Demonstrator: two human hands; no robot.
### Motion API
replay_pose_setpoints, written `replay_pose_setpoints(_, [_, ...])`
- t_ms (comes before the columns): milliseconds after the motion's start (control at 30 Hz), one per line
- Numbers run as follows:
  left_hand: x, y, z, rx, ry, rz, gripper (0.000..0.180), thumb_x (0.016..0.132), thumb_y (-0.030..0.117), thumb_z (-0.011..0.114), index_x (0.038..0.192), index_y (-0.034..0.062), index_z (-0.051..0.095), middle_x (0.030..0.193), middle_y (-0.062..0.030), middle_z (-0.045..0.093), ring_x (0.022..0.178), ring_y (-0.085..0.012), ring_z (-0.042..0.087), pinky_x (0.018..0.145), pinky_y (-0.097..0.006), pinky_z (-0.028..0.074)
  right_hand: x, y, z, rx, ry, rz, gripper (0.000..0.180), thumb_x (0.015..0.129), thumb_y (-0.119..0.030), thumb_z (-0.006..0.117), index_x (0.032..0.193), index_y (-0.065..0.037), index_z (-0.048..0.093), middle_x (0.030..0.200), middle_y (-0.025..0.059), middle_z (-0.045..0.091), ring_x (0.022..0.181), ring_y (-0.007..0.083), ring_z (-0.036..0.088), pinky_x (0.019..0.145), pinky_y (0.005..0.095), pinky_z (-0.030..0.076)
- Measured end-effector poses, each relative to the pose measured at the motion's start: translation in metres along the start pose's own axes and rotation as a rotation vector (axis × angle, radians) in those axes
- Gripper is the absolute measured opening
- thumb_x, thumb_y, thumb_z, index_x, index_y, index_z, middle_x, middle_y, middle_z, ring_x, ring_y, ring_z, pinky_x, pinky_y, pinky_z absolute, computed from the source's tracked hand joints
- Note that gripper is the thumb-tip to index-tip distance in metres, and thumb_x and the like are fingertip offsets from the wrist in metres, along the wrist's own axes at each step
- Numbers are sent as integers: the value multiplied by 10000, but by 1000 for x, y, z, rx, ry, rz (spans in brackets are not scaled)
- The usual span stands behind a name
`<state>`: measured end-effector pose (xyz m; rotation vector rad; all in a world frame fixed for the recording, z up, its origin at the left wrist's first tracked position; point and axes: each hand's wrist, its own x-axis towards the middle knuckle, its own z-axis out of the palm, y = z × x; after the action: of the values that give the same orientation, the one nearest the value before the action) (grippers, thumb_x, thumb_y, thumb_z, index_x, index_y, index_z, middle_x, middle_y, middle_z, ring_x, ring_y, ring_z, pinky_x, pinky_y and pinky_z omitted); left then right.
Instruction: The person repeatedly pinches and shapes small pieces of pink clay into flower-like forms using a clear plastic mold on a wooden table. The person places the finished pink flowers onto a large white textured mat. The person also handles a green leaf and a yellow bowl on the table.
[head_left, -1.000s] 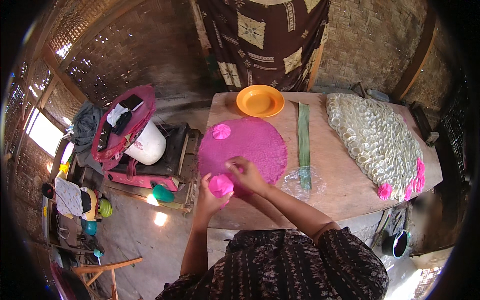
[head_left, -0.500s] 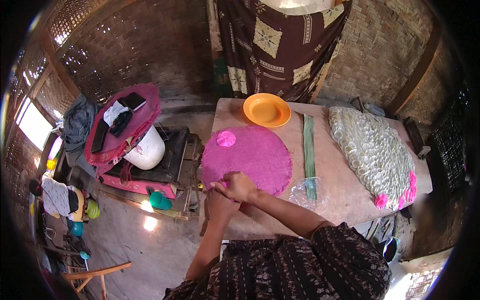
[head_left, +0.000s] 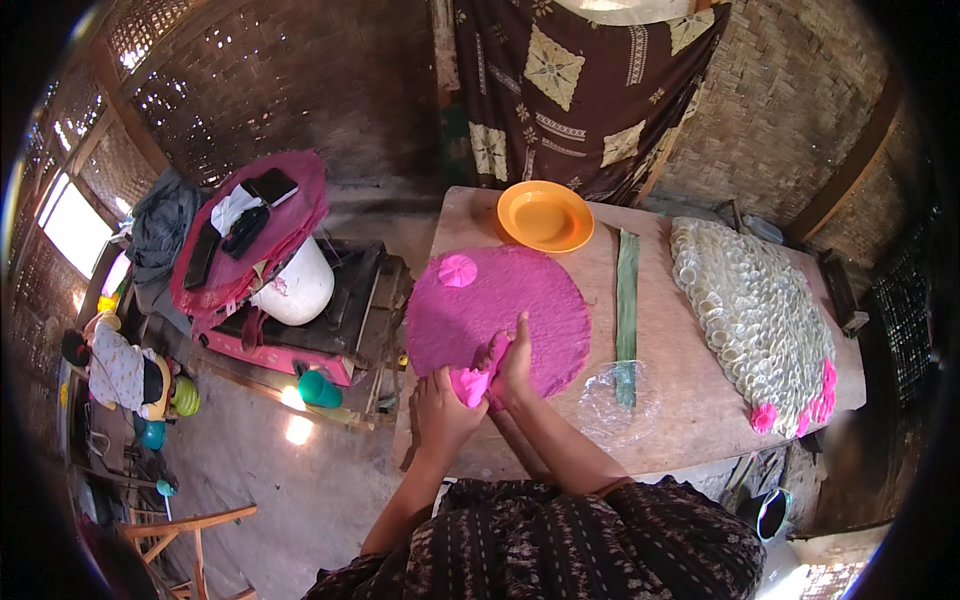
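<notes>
Over the near edge of a round magenta cloth-like mat, my left hand is closed around a soft, bright pink folded piece. My right hand is right against it, thumb raised and fingers stretched out; whether they also carry part of the piece is unclear. Farther up the mat lies a flat pink pleated disc. An orange bowl stands just past the mat's far edge.
A green leaf strip and crumpled clear plastic lie on the wooden table. At right spreads a mass of small pale cups, several pink. A white container at left supports a magenta disc with phones. Another person is farther left.
My clasped hands have come apart, showing the pink piece between them. The right hand has turned, its thumb now up. The whole view has shifted slightly.
</notes>
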<state>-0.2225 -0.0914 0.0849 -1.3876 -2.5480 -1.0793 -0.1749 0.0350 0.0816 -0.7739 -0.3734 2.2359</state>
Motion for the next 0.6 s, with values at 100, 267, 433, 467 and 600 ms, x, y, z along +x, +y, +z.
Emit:
replay_pose_setpoints(100, [-6, 7, -22, -132, 69, 42, 611, 624, 200, 800, 1124, 35, 492, 1073, -185, 564, 1021, -362, 562, 902, -466, 446, 0, -22, -8, -271, -51, -82, 631, 962, -637, 341, 730, -88, 550, 630, 43, 525, 584, 209, 517, 553, 347, 419])
replay_pose_setpoints(267, [-1, 11, -60, -389, 367, 410, 799, 565, 120, 868, 1211, 83, 399, 1096, -133, 540, 1051, -319, 558, 932, -470, 447, 19, -61, -47, -1476, -3, -1109, 231, 929, -269, 571, 852, -54, 606, 885, 142, 597, 853, 321, 555, 769, 413, 433])
replay_pose_setpoints(433, [10, 11, -65, -368, 448, 582, 830, 567, 178, 898, 1221, 86, 395, 1125, -126, 548, 1055, -325, 563, 925, -482, 448, 6, -67, -70, -1697, -49, -915, 143, 757, -72, 711, 871, -71, 624, 953, 119, 594, 924, 326, 534, 842, 457, 407])
replay_pose_setpoints(467, [11, 11, -64, -341, 435, 585, 843, 569, 195, 905, 1229, 87, 390, 1132, -126, 552, 1053, -327, 564, 919, -486, 448, 1, -72, -63, -1687, 35, -753, 164, 734, -63, 727, 879, -87, 654, 1046, 106, 585, 1041, 318, 515, 910, 461, 384])
replay_pose_setpoints(600, [11, 9, -59, -204, 383, 617, 835, 597, 238, 900, 1244, 87, 394, 1151, -127, 567, 1040, -337, 570, 908, -497, 433, -54, -93, -17, -1521, -282, -1078, 363, 714, -68, 727, 1050, -201, 701, 1310, 141, 484, 1278, 364, 387, 1082, 498, 277])
